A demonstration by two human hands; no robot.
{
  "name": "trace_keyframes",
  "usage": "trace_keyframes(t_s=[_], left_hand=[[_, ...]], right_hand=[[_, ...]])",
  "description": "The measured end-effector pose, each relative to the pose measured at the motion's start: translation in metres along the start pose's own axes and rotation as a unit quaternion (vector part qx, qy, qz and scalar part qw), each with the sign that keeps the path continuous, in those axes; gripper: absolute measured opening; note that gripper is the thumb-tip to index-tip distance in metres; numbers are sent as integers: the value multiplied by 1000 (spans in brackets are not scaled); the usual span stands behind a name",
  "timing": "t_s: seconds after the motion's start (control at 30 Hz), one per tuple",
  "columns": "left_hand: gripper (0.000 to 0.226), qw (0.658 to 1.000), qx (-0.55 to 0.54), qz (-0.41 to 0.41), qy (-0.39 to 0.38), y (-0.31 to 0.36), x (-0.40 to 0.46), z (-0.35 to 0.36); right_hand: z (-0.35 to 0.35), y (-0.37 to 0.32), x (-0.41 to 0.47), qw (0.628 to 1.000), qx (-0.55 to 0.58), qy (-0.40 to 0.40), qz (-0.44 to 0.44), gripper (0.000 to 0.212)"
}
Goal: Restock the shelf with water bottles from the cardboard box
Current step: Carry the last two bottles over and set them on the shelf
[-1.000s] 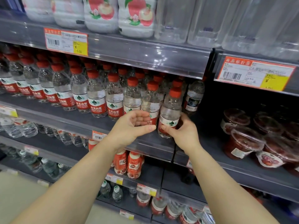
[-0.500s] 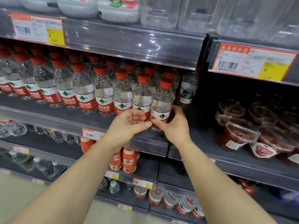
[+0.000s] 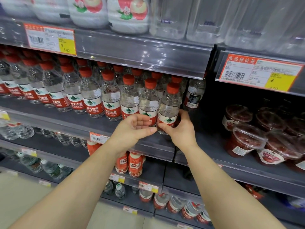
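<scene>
A row of clear water bottles with red caps and red-white labels (image 3: 92, 100) fills the middle shelf (image 3: 69, 124). My right hand (image 3: 179, 129) grips the lower part of the rightmost front bottle (image 3: 170, 104), which stands upright on the shelf. My left hand (image 3: 133, 129) hovers just left of it with fingers loosely curled, in front of the neighbouring bottle (image 3: 149, 100), holding nothing; its thumb tip meets my right thumb. The cardboard box is out of view.
A dark-labelled bottle (image 3: 194, 95) stands behind at the right. Clear lidded cups of red food (image 3: 247, 139) fill the right bay. Large jugs (image 3: 128, 14) sit on the top shelf. Price tags (image 3: 259, 73) hang on shelf edges. Lower shelves hold more bottles (image 3: 133, 164).
The rightmost bottle has gone from tilted to upright in line with the row. Both hands stay low at its base, almost unmoved.
</scene>
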State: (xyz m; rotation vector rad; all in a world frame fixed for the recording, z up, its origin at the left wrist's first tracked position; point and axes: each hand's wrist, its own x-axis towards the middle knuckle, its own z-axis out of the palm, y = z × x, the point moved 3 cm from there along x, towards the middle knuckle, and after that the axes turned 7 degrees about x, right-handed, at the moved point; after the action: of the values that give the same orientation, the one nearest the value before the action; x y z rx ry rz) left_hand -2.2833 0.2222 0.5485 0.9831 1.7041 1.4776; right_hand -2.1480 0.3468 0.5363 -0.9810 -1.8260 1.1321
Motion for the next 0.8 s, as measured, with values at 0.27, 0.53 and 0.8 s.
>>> trace_keyframes(t_s=[0.27, 0.53, 0.8], left_hand=[[39, 980, 181, 68, 44, 1, 4, 7], [43, 935, 311, 113, 125, -7, 3, 14], [44, 933, 316, 123, 124, -5, -6, 20]], right_hand=[[0, 8, 2, 1000, -14, 1, -4, 74], [-4, 11, -1, 1000, -9, -5, 0, 65], [-8, 7, -14, 999, -24, -17, 13, 68]])
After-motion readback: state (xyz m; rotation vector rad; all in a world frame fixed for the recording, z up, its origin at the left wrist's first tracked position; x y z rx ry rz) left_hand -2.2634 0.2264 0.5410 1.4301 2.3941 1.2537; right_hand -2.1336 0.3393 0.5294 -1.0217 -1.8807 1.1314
